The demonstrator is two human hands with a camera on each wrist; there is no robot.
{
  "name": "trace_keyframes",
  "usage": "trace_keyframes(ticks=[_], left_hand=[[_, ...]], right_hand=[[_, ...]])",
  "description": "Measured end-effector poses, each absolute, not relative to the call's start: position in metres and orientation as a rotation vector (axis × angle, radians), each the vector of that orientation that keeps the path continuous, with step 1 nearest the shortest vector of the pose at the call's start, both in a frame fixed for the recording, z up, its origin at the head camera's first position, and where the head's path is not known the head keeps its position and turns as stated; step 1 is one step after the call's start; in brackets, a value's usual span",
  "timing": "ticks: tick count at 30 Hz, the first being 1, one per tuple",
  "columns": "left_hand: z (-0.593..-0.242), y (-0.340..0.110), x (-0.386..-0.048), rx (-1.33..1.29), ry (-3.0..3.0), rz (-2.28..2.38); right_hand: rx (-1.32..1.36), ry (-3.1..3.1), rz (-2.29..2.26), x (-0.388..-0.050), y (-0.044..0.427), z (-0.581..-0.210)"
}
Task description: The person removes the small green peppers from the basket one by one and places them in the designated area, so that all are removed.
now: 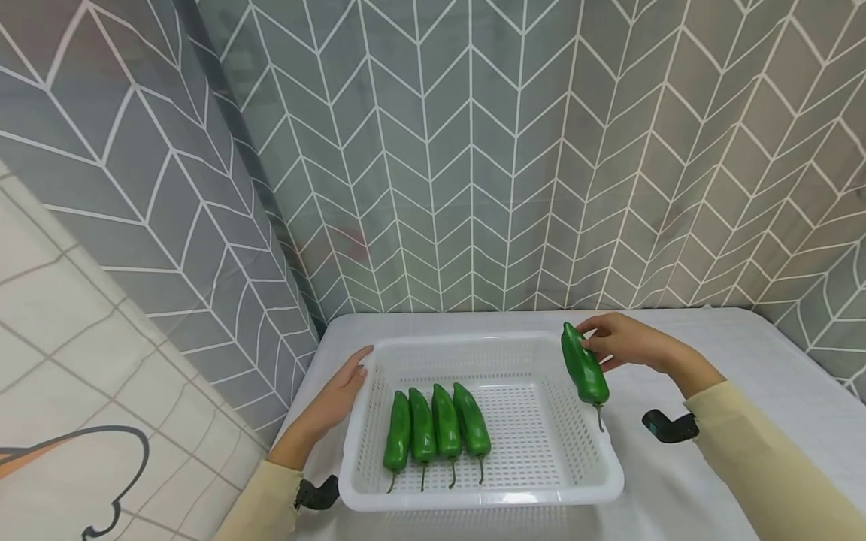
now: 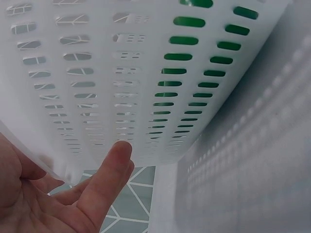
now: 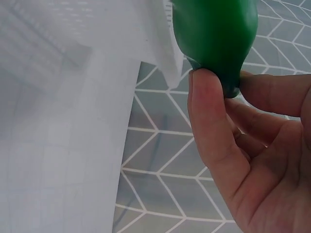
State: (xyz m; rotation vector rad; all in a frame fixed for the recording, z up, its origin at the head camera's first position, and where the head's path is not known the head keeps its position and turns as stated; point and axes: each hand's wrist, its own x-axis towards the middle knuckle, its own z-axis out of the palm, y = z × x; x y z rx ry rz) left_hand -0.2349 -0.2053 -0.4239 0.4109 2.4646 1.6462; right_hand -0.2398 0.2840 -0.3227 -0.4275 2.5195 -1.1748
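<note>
Your right grip pinches a green pepper by its narrow tip, thumb and fingers barely parted, at two o'clock over the rim of the white basket. Four more peppers lie side by side inside, toward nine. Your left grip, fingers extended, touches the basket at ten o'clock. Best pinch gently, keep the stem off the rim, and steady the basket. No writing is readable.

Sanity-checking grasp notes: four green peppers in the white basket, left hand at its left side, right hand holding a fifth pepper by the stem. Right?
Not the stem: the right hand holds the fifth pepper by its tip, stem hanging free below, per the head view. Four green peppers in the white basket, left hand at its left side: correct.
</note>
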Motion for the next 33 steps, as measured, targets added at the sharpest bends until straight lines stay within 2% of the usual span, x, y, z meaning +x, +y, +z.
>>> trace_keyframes(ticks=[33], left_hand=[[-0.424, -0.204, -0.236, 0.412, 2.459, 1.653]], right_hand=[[-0.314, 2.517, -1.137, -0.233, 0.32, -0.347]])
